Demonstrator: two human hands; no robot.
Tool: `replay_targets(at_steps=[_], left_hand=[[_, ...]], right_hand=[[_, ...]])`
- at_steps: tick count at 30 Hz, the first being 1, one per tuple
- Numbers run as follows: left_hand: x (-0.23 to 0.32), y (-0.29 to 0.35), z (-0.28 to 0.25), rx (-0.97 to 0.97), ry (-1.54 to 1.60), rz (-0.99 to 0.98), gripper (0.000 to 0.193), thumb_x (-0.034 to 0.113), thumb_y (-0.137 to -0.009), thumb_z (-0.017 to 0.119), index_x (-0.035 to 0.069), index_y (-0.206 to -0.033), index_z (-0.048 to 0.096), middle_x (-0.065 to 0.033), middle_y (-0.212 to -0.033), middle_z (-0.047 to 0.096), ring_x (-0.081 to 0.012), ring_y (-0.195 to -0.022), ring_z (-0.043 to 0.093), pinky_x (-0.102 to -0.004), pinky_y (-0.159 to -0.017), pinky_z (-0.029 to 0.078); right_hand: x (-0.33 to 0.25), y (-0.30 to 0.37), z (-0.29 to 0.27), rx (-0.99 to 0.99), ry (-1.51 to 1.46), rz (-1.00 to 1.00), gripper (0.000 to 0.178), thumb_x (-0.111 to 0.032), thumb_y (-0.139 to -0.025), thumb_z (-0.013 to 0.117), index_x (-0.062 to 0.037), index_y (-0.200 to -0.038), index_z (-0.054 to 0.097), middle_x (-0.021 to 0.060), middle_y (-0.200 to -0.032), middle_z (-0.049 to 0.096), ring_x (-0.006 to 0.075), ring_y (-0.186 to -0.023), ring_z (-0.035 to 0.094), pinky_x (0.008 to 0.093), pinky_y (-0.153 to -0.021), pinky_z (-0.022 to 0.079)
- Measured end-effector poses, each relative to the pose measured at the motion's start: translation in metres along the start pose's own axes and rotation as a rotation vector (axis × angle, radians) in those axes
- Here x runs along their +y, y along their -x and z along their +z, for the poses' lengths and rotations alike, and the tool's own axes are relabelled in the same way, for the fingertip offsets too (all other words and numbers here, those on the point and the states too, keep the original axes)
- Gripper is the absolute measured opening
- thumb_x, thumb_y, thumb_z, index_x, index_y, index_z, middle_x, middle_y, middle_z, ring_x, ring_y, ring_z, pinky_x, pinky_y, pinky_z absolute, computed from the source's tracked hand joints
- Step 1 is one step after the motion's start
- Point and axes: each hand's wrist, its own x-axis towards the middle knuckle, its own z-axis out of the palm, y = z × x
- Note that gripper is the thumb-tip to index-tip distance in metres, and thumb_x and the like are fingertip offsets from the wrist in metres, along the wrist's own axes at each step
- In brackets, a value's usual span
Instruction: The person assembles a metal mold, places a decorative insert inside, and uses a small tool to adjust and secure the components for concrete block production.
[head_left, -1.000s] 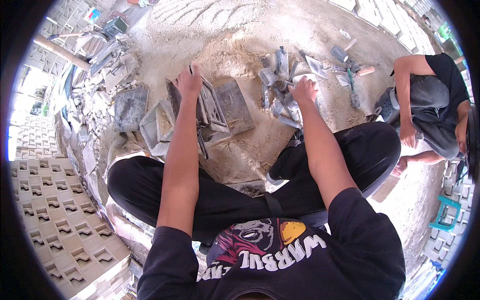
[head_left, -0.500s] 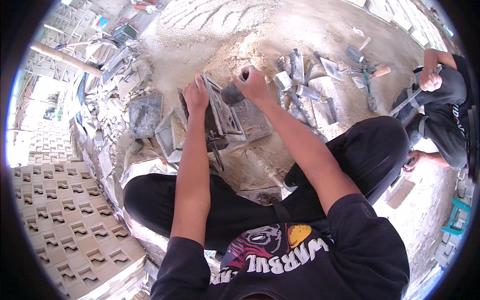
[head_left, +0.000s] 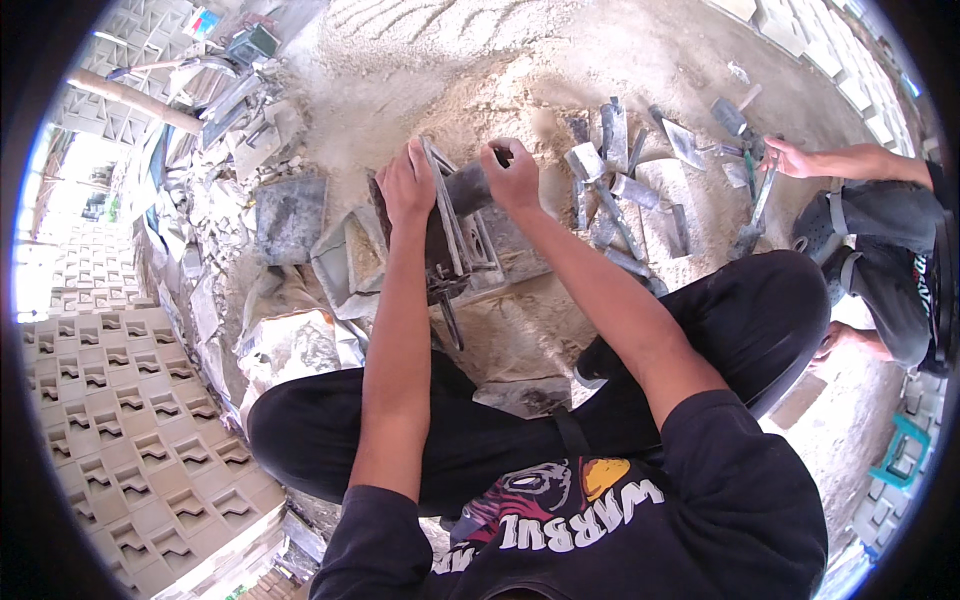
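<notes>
My left hand is closed around the upper part of a metal mould, which stands tilted on its edge with its framed face turned right. A clamp-like handle sticks out of its lower end. In my right hand is a dark cylindrical tool that looks like a mallet; its handle is mostly hidden by my fingers. The mallet's end is at the mould's right side, seeming to touch it. Below the mould lies a flat grey board, partly covered.
A trough with sandy powder and a dark square slab lie left. Trowels, mallets and metal bars are scattered right. A co-worker's hand holds a tool there. Patterned blocks are stacked at left; sand lies beyond.
The mallet has come over to the mould's side, and the mould looks more upright. The co-worker's hand has reached out from the knee toward the scattered tools. The whole view has shifted slightly.
</notes>
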Motion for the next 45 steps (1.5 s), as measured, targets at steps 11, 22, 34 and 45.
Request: replay_targets(at_steps=[11, 22, 34, 45], left_hand=[[0.003, -0.003, -0.002, -0.059, 0.006, -0.048, 0.05, 0.039, -0.1, 0.028, 0.006, -0.108, 0.064, -0.0209, -0.101, 0.066, -0.0364, -0.103, 0.058, -0.0469, -0.1, 0.032], [0.01, -0.004, 0.001, -0.093, -0.001, -0.036, 0.051, 0.043, -0.099, 0.03, 0.006, -0.106, 0.064, -0.0226, -0.093, 0.066, -0.0385, -0.099, 0.059, -0.047, -0.099, 0.032], [0.007, -0.007, 0.0, -0.067, 0.021, -0.013, 0.049, 0.043, -0.098, 0.033, 0.006, -0.107, 0.064, -0.021, -0.097, 0.066, -0.038, -0.099, 0.059, -0.0459, -0.098, 0.033], [0.005, -0.004, -0.002, -0.09, -0.001, -0.031, 0.049, 0.044, -0.098, 0.033, 0.007, -0.106, 0.064, -0.0228, -0.098, 0.065, -0.0382, -0.101, 0.059, -0.0462, -0.098, 0.033]], right_hand=[[0.007, 0.004, 0.01, 0.153, -0.029, -0.035, 0.028, -0.026, -0.08, 0.066, -0.0015, -0.093, 0.068, 0.0148, -0.083, 0.068, 0.026, -0.08, 0.066, 0.0351, -0.077, 0.051], [0.026, -0.01, 0.003, 0.146, -0.075, 0.228, 0.027, -0.025, -0.08, 0.063, -0.0015, -0.092, 0.069, 0.0136, -0.083, 0.069, 0.0226, -0.079, 0.067, 0.0341, -0.077, 0.051], [0.026, -0.003, 0.0, 0.117, -0.357, 0.167, 0.024, -0.02, -0.078, 0.064, 0.0001, -0.09, 0.068, 0.0096, -0.082, 0.069, 0.0169, -0.077, 0.065, 0.0314, -0.074, 0.051], [0.017, 0.003, 0.007, -0.035, -0.258, 0.172, 0.027, -0.023, -0.084, 0.059, 0.0021, -0.093, 0.066, 0.0117, -0.087, 0.069, 0.0201, -0.084, 0.064, 0.033, -0.079, 0.05]])
